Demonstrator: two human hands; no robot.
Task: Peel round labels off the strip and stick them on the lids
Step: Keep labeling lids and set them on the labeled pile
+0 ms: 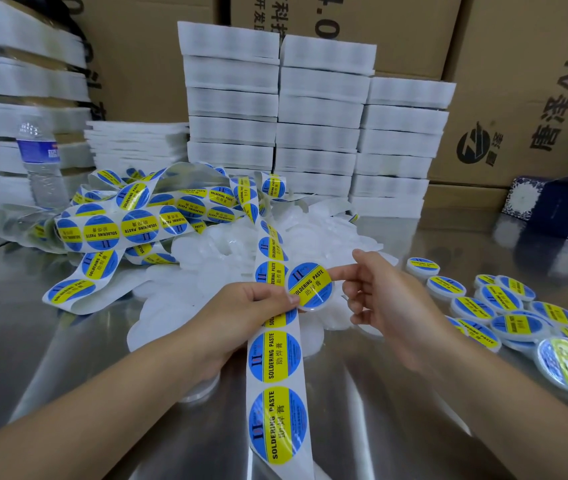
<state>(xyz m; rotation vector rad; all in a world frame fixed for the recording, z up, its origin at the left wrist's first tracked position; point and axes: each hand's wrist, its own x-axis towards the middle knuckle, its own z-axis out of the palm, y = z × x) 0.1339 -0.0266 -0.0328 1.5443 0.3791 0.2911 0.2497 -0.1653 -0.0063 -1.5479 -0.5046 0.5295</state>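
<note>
White backing strip (277, 403) runs lengthwise away from you over the steel desk (68, 358), passing between your hands. Your left hand (251, 306) makes a narrow grip: its thumb pinches the lid (310, 289) at the left rim, above the strip. Your right hand (389, 299) holds nothing; its straight forefinger presses the label from the right. The finished lids (500, 306) lie on that same side, so this hand is nearer to them. Bare lids (310, 230) are heaped beyond.

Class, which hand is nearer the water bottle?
Left. The left hand, holding the label strip, sits right of and in front of the water bottle; the right hand is farther right still.
</note>
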